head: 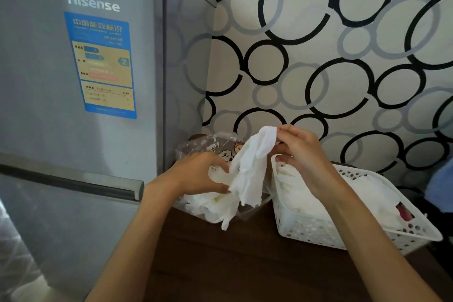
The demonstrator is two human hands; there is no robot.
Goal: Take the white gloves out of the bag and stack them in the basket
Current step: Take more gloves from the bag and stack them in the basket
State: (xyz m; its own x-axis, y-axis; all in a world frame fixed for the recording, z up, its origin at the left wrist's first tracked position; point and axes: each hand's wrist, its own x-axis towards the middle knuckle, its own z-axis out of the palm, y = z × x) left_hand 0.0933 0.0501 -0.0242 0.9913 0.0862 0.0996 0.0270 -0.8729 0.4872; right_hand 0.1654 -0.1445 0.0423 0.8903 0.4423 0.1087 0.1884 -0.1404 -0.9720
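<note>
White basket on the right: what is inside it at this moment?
The basket holds a pile of white gloves, with something red or pink showing at the far right edge. The pile and the right hand cover whatever lies deeper.

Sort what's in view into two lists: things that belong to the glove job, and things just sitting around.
In the job: left hand, right hand, lifted white glove, clear bag of gloves, white basket with gloves stacked inside.

Lying about: grey fridge, brown table, red thing in basket.
</note>
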